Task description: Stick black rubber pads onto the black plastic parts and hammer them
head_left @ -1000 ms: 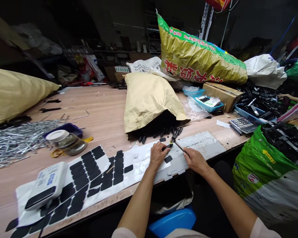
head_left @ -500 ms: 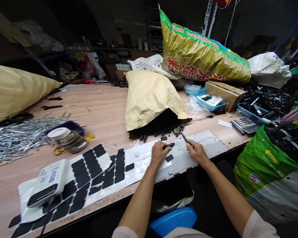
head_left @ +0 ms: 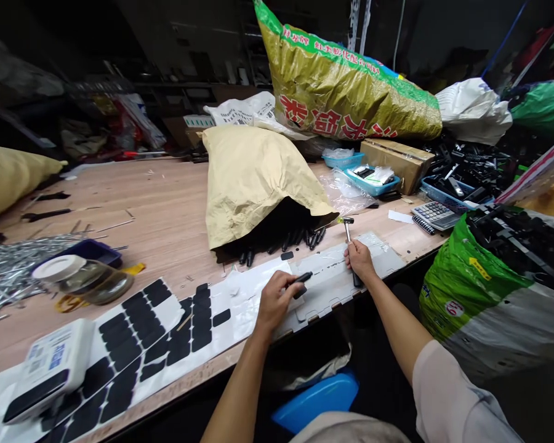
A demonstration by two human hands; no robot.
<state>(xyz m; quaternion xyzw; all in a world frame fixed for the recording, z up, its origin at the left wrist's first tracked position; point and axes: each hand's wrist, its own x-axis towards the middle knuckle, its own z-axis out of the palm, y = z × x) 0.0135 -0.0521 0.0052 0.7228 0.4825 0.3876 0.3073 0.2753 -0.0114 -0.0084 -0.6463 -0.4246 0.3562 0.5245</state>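
Since the earlier frame, the hammer (head_left: 348,231) has been swung rightward to a nearly upright stance, and its distance from the left hand (head_left: 275,300) has been widened. By the left hand, a short, dark, rod-shaped piece (head_left: 303,277) is pinched narrowly between thumb and fingers, over a flat grey board (head_left: 325,289). By the right hand (head_left: 361,258), the hammer's slim metal shaft is enclosed; its small head is raised above the fist, and its black grip is shown below. The board is marked with glossy streaks and is met on the left by a smooth white sheet (head_left: 244,289), on which round-cornered black patches (head_left: 202,323) are set in rows. Farther out, a creased tan paper bag (head_left: 253,178) is laid on the wood-grained bench (head_left: 161,209), with slender black pieces (head_left: 318,237) strewn at its mouth.

Both forearms are stretched forward from the near side, the left fingers curled inward.

Sideways room is given between the hands, where grey board is exposed. The board's notched edge is aligned with the bench front. Forward reach is bounded by the bag, rightward reach by a calculator (head_left: 436,214) and a green-and-white sack (head_left: 461,277).
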